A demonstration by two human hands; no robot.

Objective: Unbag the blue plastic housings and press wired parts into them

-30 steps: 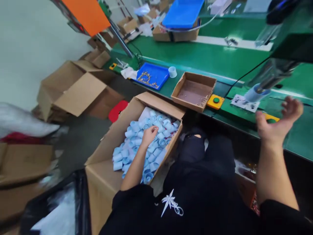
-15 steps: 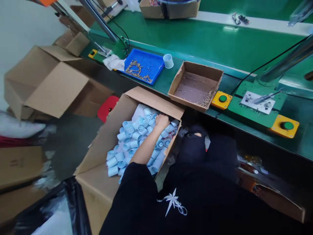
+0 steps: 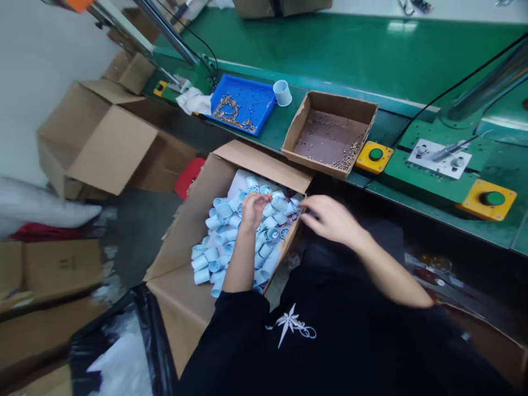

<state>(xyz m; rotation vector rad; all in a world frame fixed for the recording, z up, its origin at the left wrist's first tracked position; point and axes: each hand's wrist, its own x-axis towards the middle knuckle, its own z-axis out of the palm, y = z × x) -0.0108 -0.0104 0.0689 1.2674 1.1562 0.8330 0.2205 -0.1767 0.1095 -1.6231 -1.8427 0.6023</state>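
Observation:
A large cardboard box (image 3: 181, 236) holds many light blue plastic cups (image 3: 223, 209), piled on their sides and at odd angles. Over the far part of the pile is my left hand (image 3: 253, 212), its fingers loosely bent and apart, with no held thing visible. My right hand (image 3: 328, 217) hovers by the box's right edge, slightly blurred, thumb and fingers apart and pointing at the cups. Small dark red bits lie among the cups near its fingertips. Another light blue cup (image 3: 282, 93) stands upright on the bench, away from both hands.
On the green bench (image 3: 330, 55) are a blue tray (image 3: 258, 99) and a shallow cardboard tray (image 3: 325, 135), both with small metal pieces. Yellow button boxes (image 3: 374, 158) flank a metal fixture (image 3: 439, 157). Open cartons (image 3: 111, 143) and a black-lined bag (image 3: 144, 313) stand at left.
My left hand has lifted back from the cups and shifted slightly left. My right hand has come into view at the box's right edge. The view has tilted down a little.

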